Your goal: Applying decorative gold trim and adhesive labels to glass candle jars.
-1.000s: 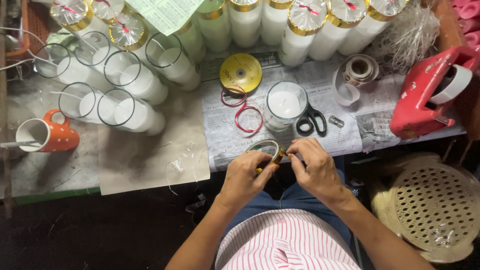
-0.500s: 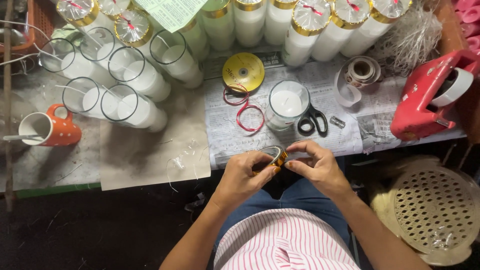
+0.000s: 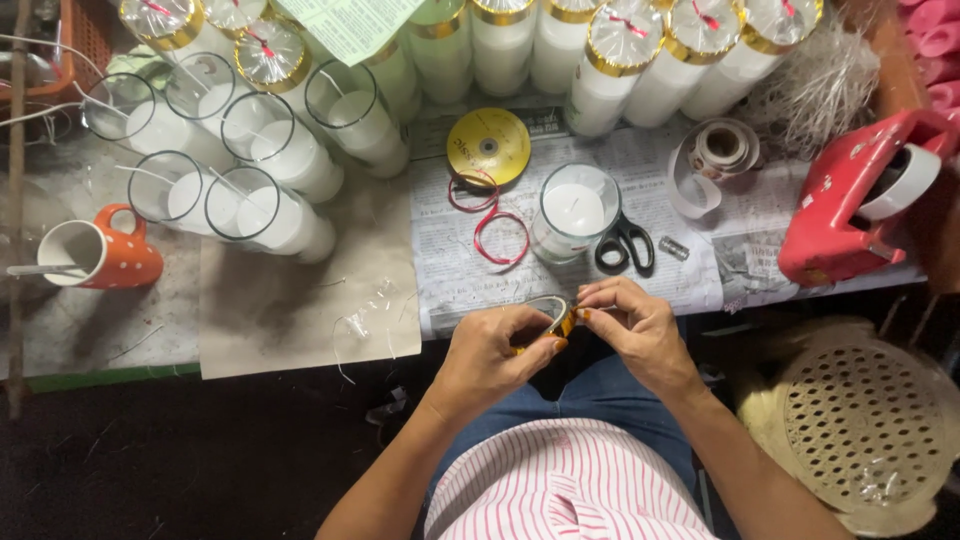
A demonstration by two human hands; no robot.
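Since before, both hands sit lower; my left hand [image 3: 492,352] and right hand [image 3: 632,325] pinch the gold ribbon loop [image 3: 556,313] above my lap.

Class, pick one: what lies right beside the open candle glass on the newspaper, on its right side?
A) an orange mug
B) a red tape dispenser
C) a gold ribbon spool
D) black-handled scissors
D: the scissors lie against the right side of the candle glass on the newspaper.

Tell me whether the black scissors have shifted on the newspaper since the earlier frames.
No. The black scissors lie in the same spot, right beside the open glass candle on the newspaper; only the head camera's framing drifts slightly.
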